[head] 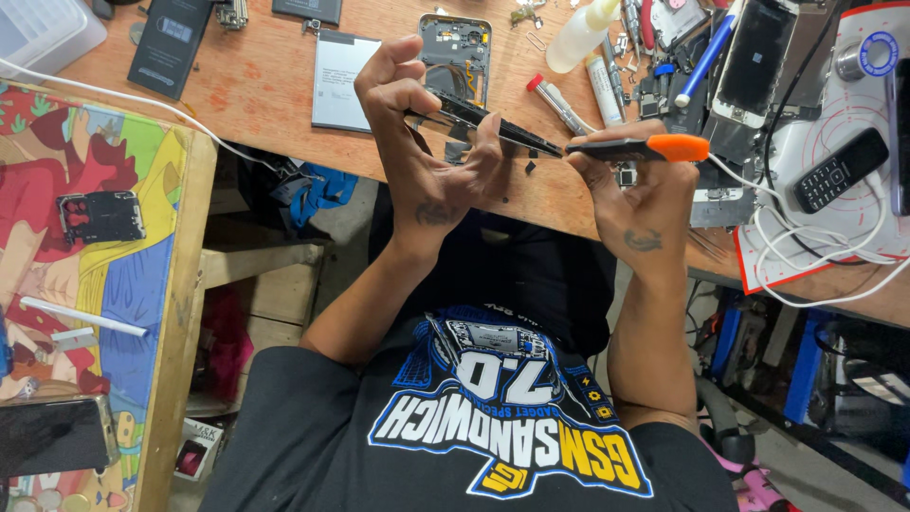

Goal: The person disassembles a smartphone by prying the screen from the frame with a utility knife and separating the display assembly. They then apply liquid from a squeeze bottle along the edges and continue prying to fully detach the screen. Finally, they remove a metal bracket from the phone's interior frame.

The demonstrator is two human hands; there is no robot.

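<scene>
My left hand (422, 133) is raised over the wooden bench (256, 85) and grips a thin black phone frame (474, 116), seen edge-on, fingers curled over its top. My right hand (640, 190) holds a screwdriver with an orange and black handle (645, 147), lying level. Its tip points left and meets the right end of the frame. Both forearms reach up from my dark printed shirt at the bottom.
On the bench behind lie an opened phone body (455, 52), a white flat panel (336, 81), a black battery (171, 43), a plastic bottle (586, 33), a black keypad phone (839, 171) and white cables (815, 256). A side table with colourful cover (114, 161) stands left.
</scene>
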